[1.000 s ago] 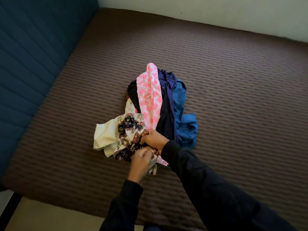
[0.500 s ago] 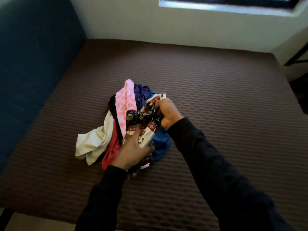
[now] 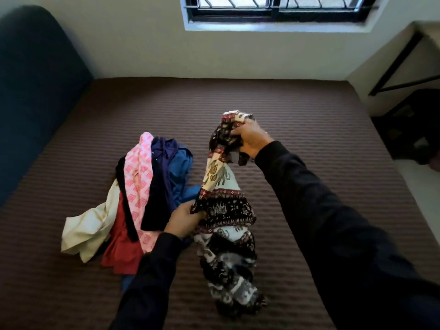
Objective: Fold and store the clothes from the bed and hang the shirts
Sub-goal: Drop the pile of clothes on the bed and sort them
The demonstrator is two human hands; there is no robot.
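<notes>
above the bed (image 3: 309, 139), beside the pile (image 3: 147, 186), the printed garment (image 3: 223, 210) has come up off the heap since a second ago, so sorting has begun. it hangs long, crumpled, from the right hand (image 3: 250, 139) gripping its top; left hand (image 3: 183, 220) fingers pinch its edge lower down.

The left hand (image 3: 184, 219) fingers are hidden behind the patterned garment (image 3: 225, 210); its sleeve covers part of the clothes pile (image 3: 140, 194)
</notes>
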